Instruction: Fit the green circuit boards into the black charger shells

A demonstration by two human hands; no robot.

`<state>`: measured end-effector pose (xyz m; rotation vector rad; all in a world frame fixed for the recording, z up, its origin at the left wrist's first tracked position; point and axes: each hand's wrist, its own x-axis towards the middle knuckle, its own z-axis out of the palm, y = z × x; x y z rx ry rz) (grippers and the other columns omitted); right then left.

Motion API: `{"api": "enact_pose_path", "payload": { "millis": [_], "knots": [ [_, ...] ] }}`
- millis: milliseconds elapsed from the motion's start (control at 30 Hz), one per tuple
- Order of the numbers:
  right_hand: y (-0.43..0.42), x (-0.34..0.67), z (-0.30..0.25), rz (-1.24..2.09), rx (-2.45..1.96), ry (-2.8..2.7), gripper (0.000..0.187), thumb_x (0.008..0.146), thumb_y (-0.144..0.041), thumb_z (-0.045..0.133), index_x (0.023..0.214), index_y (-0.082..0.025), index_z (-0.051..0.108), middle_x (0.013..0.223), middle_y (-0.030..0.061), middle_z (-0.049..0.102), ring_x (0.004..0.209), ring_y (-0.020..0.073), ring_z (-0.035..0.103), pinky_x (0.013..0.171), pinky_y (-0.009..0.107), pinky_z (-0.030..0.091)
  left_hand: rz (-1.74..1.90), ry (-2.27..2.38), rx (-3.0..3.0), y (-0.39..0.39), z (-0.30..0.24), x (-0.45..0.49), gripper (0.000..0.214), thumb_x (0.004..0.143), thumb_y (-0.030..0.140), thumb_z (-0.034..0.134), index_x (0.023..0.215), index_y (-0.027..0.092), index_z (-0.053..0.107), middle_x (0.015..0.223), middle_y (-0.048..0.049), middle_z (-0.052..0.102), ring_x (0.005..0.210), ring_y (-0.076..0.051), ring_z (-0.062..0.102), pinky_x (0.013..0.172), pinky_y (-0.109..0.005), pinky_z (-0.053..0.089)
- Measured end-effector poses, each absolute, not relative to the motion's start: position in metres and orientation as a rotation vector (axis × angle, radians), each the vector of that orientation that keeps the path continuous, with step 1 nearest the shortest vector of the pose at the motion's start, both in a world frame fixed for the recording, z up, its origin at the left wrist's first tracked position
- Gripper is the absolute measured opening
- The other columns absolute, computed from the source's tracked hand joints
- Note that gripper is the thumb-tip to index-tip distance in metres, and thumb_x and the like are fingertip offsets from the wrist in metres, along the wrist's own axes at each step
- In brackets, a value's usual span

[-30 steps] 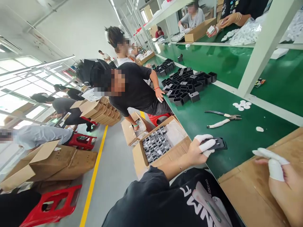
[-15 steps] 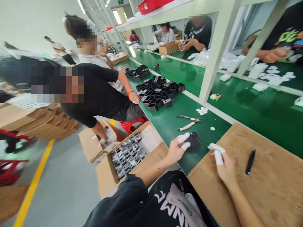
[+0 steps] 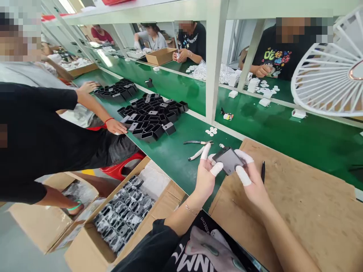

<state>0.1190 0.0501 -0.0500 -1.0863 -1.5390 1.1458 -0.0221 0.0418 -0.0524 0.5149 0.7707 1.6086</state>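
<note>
Between both hands is a black plastic housing, held above the table near the corner of a cardboard sheet. My left hand grips its left end, with white finger cots on the fingertips. On the right end, my right hand closes its thumb and fingers, also in white cots. Just behind my left fingertips lie pliers with pale handles, partly covered by that hand. Small white discs lie in a cluster beyond them. A black pen-like tool rests on the cardboard, partly hidden by my right hand.
Many black housings crowd the green table to the left. An open carton of wrapped black parts stands below its edge. A co-worker's hand rests at that edge. A shelf post and white fan stand ahead. Cardboard covers the right side.
My right hand has moved left from above the cardboard and taken hold of the housing, which only my left hand held before. The view has turned right, bringing in the fan.
</note>
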Motion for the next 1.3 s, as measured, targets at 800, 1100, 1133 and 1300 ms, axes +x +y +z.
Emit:
{"api": "enact_pose_path", "payload": {
  "millis": [800,1100,1133,1300],
  "knots": [
    [0.234,0.165,-0.085,0.617,-1.602,-1.363,0.035,0.087,-0.03,0.052,0.116,-0.013,0.06,0.108,0.0155,0.07,0.092,0.022,0.067,0.09,0.042,0.054,1.146,0.886,0.026,0.104,-0.095,-0.055,0.027,0.093,0.038,0.052,0.102,0.016,0.064,0.088,-0.0064,0.065,0.065,-0.009,0.057,0.042,-0.015,0.034],
    [0.337,0.163,-0.132,0.41,-1.837,-1.979,0.076,0.074,-0.036,0.071,0.137,-0.002,0.045,0.137,0.0289,0.049,0.132,0.0463,0.039,0.104,0.06,0.037,1.135,0.907,0.03,0.1,-0.12,-0.056,0.028,0.073,0.027,0.072,0.098,0.015,0.065,0.077,-0.0016,0.065,0.064,-0.01,0.058,0.053,-0.019,0.043],
    [0.338,0.161,-0.129,0.398,-1.856,-1.979,0.068,0.076,-0.037,0.069,0.131,-0.003,0.051,0.133,0.0292,0.051,0.127,0.0469,0.043,0.101,0.061,0.038,1.144,0.889,0.041,0.1,-0.12,-0.056,0.032,0.07,0.027,0.074,0.1,0.015,0.065,0.077,-0.0015,0.064,0.066,-0.011,0.058,0.055,-0.02,0.044],
    [0.303,0.172,-0.114,0.414,-1.721,-2.002,0.06,0.08,-0.046,0.061,0.126,-0.007,0.056,0.123,0.0261,0.057,0.106,0.0385,0.057,0.089,0.051,0.046,1.168,0.794,0.21,0.102,-0.115,-0.065,0.039,0.069,0.038,0.07,0.103,0.019,0.064,0.095,-0.006,0.066,0.095,-0.02,0.065,0.084,-0.038,0.053]
  ]
}}
